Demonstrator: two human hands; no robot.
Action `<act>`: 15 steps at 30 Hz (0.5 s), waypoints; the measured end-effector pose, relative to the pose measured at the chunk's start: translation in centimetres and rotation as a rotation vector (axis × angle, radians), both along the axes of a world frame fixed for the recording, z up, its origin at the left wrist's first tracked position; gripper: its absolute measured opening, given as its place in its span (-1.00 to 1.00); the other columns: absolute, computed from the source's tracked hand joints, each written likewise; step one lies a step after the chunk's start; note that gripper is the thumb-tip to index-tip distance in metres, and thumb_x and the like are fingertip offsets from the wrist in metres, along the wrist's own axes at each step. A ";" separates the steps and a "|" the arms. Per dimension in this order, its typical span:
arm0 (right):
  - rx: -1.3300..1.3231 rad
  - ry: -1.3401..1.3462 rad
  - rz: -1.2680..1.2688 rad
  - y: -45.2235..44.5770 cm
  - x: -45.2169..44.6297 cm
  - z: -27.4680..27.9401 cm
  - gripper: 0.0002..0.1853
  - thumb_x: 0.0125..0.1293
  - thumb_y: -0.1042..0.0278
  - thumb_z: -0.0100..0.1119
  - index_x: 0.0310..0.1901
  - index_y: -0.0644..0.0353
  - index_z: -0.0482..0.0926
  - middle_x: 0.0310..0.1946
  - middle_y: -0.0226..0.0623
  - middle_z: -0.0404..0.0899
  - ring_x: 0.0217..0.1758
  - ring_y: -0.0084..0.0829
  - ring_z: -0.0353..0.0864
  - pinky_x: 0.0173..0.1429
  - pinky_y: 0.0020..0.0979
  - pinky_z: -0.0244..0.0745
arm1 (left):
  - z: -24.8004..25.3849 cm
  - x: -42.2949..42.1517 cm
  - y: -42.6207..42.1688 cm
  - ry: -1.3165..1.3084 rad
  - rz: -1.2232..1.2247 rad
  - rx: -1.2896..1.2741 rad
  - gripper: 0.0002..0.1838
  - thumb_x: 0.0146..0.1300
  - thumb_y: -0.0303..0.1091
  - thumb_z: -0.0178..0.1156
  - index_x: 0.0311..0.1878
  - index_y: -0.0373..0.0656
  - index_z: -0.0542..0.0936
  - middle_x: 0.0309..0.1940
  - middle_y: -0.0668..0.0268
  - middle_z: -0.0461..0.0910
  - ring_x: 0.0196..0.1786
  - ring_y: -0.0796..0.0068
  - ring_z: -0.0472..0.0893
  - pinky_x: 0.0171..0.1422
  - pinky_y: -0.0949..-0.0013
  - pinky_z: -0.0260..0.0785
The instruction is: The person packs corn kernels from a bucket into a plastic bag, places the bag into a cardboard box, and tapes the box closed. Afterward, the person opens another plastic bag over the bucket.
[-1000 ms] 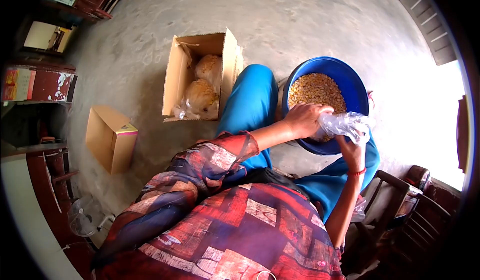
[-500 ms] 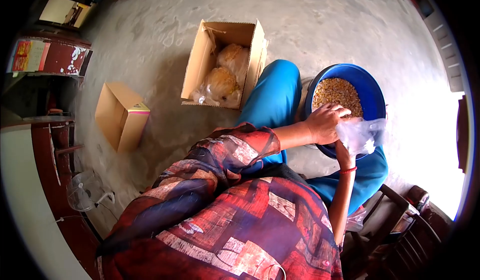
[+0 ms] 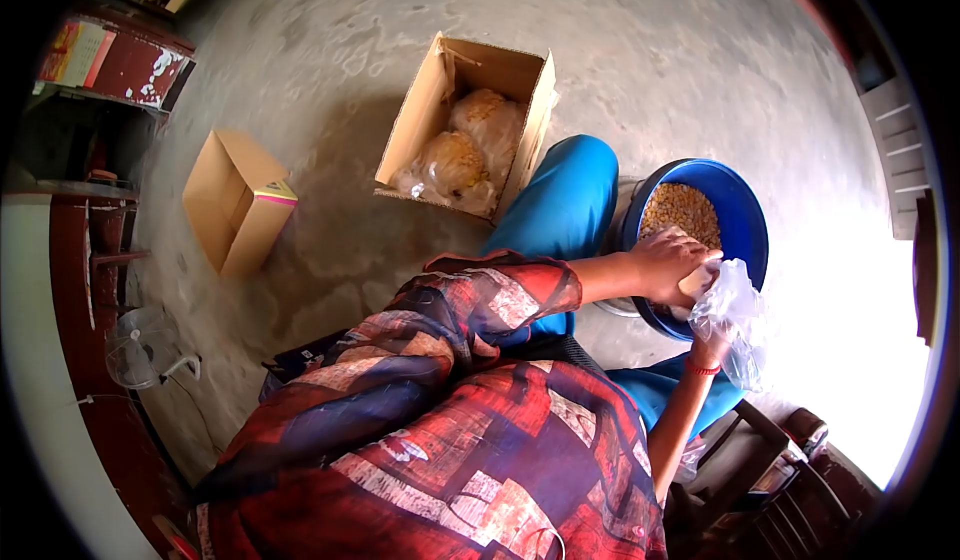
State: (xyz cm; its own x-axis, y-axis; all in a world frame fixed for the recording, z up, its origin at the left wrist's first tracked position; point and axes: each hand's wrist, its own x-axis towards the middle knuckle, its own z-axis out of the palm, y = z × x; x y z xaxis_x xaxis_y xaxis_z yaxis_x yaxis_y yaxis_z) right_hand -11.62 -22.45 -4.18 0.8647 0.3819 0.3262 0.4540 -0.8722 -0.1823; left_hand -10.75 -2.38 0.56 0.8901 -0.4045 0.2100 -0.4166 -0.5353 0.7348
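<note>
My left hand (image 3: 665,263) is over the near side of a blue bucket (image 3: 748,205), its fingers curled around a pale, rounded thing (image 3: 698,280) that I cannot make out. Yellow corn kernels (image 3: 682,212) show inside the bucket. A clear plastic bag (image 3: 738,322) is gripped by my right hand (image 3: 710,345), which has a red band at its wrist. The bag's mouth is close to my left fingers and partly hides my right hand. The bucket stands between my knees.
An open cardboard box (image 3: 410,145) holds filled plastic bags (image 3: 452,168) beyond my left knee. A smaller open carton (image 3: 235,205) lies further left on the concrete floor. A fan (image 3: 145,348) is at the far left, and a dark wooden chair (image 3: 745,460) at the lower right.
My left hand has drawn back from over the kernels toward the bag, a pale thing now showing in it. The bag has dropped lower, hanging outside the bucket's rim. The whole view has shifted.
</note>
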 end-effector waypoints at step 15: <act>0.912 0.338 -0.159 1.1 0.6 5.7 -0.68 0.27 0.43 -0.03 0.05 0.31 0.37 -0.06 -0.29 0.41 -0.05 -0.47 0.39 0.05 -0.49 0.28 | 6.6 5.2 3.2 -0.288 0.073 -0.775 -0.87 0.05 -0.47 0.00 -0.33 -0.24 0.51 -0.44 0.08 0.54 -0.32 0.24 0.54 -0.17 0.25 0.33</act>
State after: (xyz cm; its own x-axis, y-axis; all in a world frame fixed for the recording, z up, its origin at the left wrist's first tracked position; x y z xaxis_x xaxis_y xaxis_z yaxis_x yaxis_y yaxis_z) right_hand -11.00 -21.32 1.48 0.9862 -0.0217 0.1642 0.1439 -0.3786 -0.9143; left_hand -5.60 0.77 7.16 0.7773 0.0055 0.6291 -0.6287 0.0456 0.7763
